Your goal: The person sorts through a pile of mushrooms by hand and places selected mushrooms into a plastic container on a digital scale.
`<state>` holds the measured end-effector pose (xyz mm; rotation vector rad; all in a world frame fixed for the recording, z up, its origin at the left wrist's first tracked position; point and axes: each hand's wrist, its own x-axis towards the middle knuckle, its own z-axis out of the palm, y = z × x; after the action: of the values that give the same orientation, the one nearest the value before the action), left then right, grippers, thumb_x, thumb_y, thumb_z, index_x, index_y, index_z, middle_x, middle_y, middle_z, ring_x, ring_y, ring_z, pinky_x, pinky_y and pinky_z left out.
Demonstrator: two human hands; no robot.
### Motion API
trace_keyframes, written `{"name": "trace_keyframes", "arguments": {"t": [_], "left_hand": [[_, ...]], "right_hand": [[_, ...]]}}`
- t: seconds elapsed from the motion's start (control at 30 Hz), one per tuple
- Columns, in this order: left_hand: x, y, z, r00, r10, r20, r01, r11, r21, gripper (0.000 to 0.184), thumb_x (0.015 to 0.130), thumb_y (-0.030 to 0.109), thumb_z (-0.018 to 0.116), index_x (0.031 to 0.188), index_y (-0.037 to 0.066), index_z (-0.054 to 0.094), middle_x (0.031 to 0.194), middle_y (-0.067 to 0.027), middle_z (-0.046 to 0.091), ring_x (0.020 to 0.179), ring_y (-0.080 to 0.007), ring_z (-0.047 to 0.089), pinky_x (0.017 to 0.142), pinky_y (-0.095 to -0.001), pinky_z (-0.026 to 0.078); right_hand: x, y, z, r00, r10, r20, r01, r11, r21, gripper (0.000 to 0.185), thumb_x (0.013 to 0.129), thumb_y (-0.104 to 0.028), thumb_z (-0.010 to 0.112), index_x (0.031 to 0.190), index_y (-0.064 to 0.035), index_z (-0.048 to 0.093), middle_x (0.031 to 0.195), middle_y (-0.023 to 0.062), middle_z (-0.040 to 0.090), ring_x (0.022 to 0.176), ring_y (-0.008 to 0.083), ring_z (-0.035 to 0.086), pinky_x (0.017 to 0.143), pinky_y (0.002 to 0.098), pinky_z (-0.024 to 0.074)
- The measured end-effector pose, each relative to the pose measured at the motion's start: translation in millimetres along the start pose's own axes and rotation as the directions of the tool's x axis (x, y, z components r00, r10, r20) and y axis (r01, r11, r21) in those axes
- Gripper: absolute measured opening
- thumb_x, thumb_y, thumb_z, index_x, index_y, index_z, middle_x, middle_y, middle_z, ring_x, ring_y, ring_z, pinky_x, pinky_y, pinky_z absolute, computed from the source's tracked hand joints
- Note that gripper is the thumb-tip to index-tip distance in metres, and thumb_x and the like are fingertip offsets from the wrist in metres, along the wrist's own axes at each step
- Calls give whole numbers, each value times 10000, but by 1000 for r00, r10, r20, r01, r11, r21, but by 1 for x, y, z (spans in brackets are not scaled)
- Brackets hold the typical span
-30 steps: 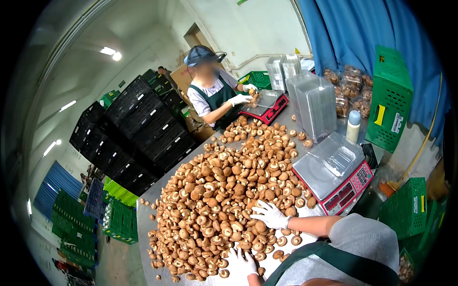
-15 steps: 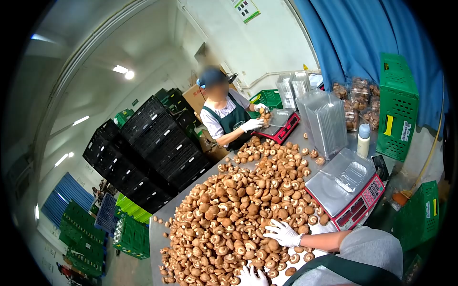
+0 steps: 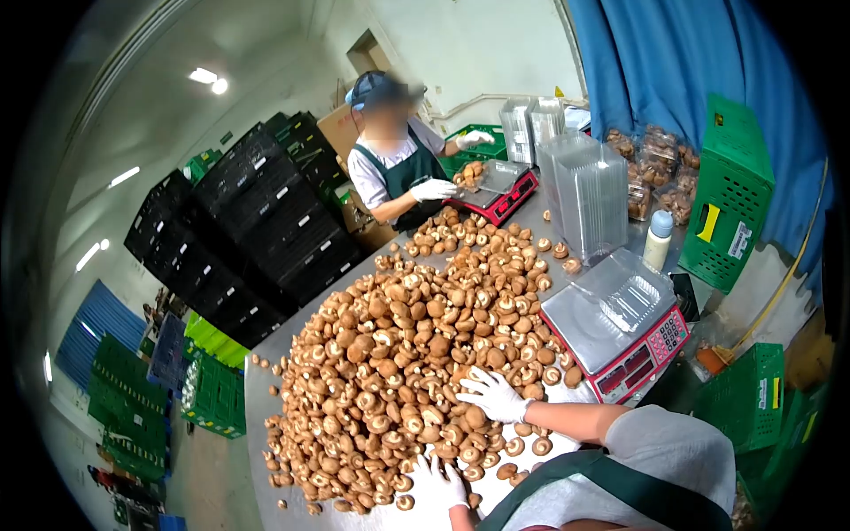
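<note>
A large pile of brown shiitake mushrooms (image 3: 390,354) covers the metal table (image 3: 266,425) in front of me. My right hand (image 3: 496,396), in a white glove, lies on the near right side of the pile with fingers spread, touching mushrooms. Lower down, my left hand (image 3: 438,484), also gloved, rests at the pile's near edge, its fingers apart and nothing held. To the right of my right hand stands a red scale (image 3: 639,370), bearing a clear plastic tray (image 3: 633,288).
Across the table a co-worker (image 3: 403,164) stands at a second red scale (image 3: 509,199) carrying mushrooms. Clear tray stacks (image 3: 584,195), a bottle (image 3: 657,239), packed mushrooms (image 3: 657,164) and a green crate (image 3: 730,195) line the right side. Black crates (image 3: 266,221) are stacked at left.
My view has shifted, and my left hand shows more fully. Both my hands stay at the pile, fingers spread. The co-worker's hands have moved apart, leaving mushrooms on the far scale.
</note>
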<state>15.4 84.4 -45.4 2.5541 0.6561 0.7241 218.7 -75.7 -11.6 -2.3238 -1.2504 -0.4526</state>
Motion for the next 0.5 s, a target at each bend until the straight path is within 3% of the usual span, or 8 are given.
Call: {"name": "trace_keyframes", "arguments": {"t": [0.2, 0.27, 0.3, 0.4, 0.5], "left_hand": [[8, 0, -13, 990, -44, 136, 55, 995, -79, 441, 879, 244, 551, 1263, 31, 514, 1433, -191, 345, 1342, -398, 261, 1113, -454, 199], [13, 0, -19, 984, -130, 121, 157, 955, -251, 477, 894, 263, 533, 1311, 40, 474, 1440, -193, 333, 1343, -389, 261, 1116, -447, 190], [12, -14, -13, 987, -132, 95, 142, 984, -110, 493, 906, 262, 523, 1341, 46, 442, 1449, -191, 321, 1347, -376, 262, 1117, -440, 188], [4, -8, -32, 983, -181, -4, 174, 952, -253, 505, 918, 235, 506, 1374, 51, 395, 1446, -173, 335, 1347, -319, 288, 1111, -394, 212], [-19, 13, -72, 951, -302, 61, 306, 899, -313, 524, 888, 171, 555, 1359, 9, 395, 1427, -179, 360, 1332, -306, 319, 1102, -375, 229]], "right_hand": [[2, -2, -8, 1000, -23, -20, 23, 999, -29, 522, 765, -147, 542, 1275, -258, 532, 1318, 64, 472, 1289, 328, 345, 986, 477, 338], [-1, -1, -8, 999, -39, -25, 38, 999, -30, 526, 759, -142, 541, 1273, -255, 532, 1320, 68, 469, 1292, 337, 338, 984, 475, 344], [-3, 1, -8, 998, -56, -36, 55, 998, -17, 529, 756, -133, 539, 1273, -247, 533, 1322, 74, 467, 1293, 352, 334, 973, 472, 358], [-14, 1, -15, 997, -61, -44, 61, 998, -1, 534, 755, -142, 553, 1283, -214, 520, 1336, 96, 453, 1293, 383, 327, 948, 482, 394], [-30, -6, -39, 999, -8, 37, 5, 997, 76, 482, 814, -169, 540, 1294, -186, 504, 1361, 125, 424, 1280, 420, 326, 985, 483, 382]]}}
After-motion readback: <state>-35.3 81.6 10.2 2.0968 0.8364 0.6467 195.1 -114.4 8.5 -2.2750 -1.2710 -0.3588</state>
